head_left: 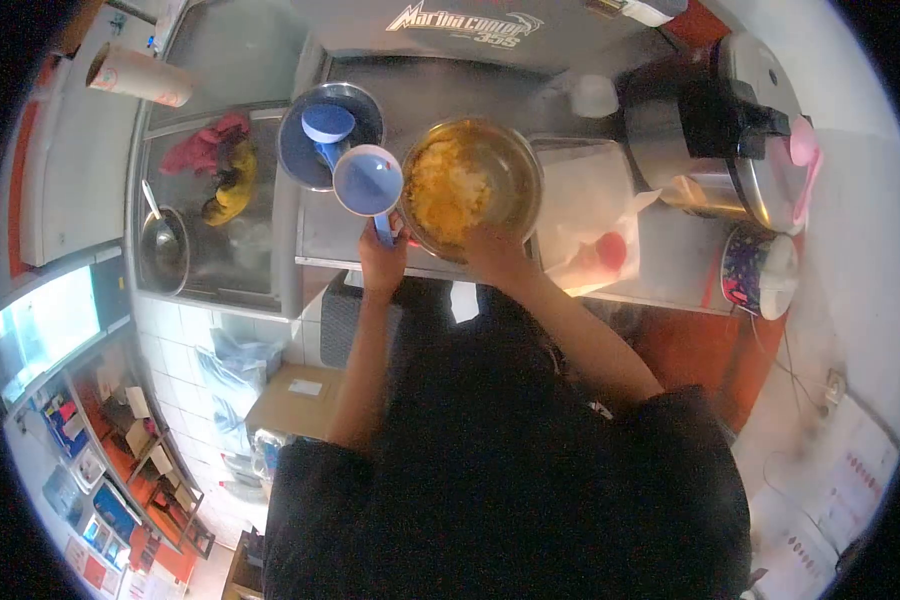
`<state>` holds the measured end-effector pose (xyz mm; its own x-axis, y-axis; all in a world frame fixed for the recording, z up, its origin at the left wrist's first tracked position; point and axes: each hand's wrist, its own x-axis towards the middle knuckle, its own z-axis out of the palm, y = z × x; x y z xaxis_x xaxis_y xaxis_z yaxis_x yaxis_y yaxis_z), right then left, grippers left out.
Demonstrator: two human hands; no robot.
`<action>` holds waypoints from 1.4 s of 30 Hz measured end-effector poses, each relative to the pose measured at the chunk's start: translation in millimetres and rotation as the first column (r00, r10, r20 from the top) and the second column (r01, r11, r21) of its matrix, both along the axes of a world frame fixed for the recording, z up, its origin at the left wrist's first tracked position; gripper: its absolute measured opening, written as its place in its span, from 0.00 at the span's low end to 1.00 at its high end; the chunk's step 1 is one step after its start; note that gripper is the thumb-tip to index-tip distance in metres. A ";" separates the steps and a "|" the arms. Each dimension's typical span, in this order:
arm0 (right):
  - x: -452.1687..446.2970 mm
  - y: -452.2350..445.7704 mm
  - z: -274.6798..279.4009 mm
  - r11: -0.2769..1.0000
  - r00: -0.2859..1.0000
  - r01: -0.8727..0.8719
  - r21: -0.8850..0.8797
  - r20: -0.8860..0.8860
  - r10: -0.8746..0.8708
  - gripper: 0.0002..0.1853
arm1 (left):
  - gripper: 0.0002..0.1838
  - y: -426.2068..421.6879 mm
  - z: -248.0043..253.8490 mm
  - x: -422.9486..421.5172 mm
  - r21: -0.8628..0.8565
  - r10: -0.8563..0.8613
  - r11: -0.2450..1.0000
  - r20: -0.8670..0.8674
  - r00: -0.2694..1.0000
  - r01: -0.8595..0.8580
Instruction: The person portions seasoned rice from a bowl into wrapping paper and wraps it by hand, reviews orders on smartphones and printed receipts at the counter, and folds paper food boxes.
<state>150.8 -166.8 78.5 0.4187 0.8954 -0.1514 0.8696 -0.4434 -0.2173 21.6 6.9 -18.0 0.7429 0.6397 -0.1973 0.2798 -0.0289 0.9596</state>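
Note:
My left hand (pixel 382 262) is closed round the handle of a blue cup-shaped scoop (pixel 368 182), held at the left rim of a metal bowl. The metal bowl (pixel 518 160) contains a yellow-orange crumbly food (pixel 445 190). My right hand (pixel 492 250) is at the bowl's lower rim, its fingers reaching inside and hidden there, so their hold cannot be made out. Behind the scoop, a second metal bowl (pixel 292 150) contains another blue scoop (pixel 328 124).
Right of the bowl lies a tray with a clear plastic bag (pixel 575 195) and a red lid-like item (pixel 611 250). A large metal cooker (pixel 670 140) stands farther right. The sink (pixel 220 285) at left contains cloths and a pot (pixel 163 250).

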 end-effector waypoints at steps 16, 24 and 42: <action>68.8 20.1 -22.0 0.999 0.953 -0.012 0.053 -0.303 0.027 0.12 | 0.18 7.5 24.6 14.3 0.287 0.009 0.958 -0.078 0.997 0.014; 64.1 34.6 11.8 0.995 0.985 -0.015 -0.098 -0.171 -0.002 0.10 | 0.20 2.9 30.7 16.0 0.140 0.034 0.990 -0.199 0.979 -0.006; 42.7 1.6 49.0 0.944 0.977 0.060 -0.324 -0.177 -0.123 0.10 | 0.18 0.0 23.5 13.3 0.181 0.068 0.982 -0.117 0.991 -0.046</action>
